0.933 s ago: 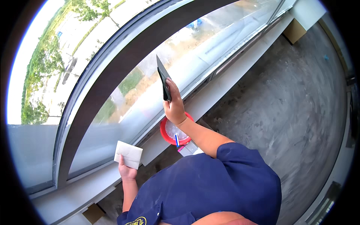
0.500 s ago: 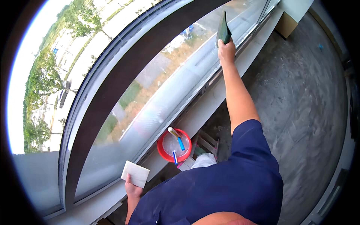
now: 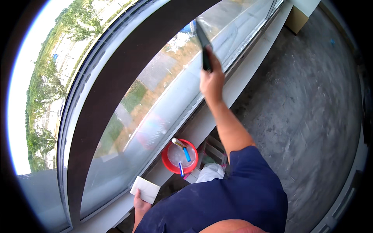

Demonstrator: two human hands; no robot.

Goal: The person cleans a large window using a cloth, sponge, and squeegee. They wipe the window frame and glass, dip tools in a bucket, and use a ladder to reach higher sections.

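My right hand [image 3: 212, 83] is raised over the window pane [image 3: 155, 105] on its far part, fingers wrapped round a thin, dark green pad [image 3: 203, 44]. The pad looks like a scouring pad, seen nearly edge-on and a little blurred; whether it touches the glass I cannot tell. Low on the left, my left hand [image 3: 141, 205] grips a white square pad [image 3: 146, 189] by its near edge, close to the sill. Between my arms stands a red bucket [image 3: 164, 161] of cloudy, sudsy liquid, with blue-handled tools [image 3: 187, 154] leaning in it.
The white window sill [image 3: 248, 79] runs diagonally beside the dark window frame [image 3: 91, 120]. Under the bucket's right side, a step ladder [image 3: 215, 148] shows beside a white cloth-like bundle [image 3: 211, 173]. A cardboard box [image 3: 296, 21] stands at the far right, on the grey floor [image 3: 303, 116].
My right hand has moved left and nearer across the window with the dark green pad, which has turned. My left hand has shifted slightly nearer and right, still gripping the white pad.
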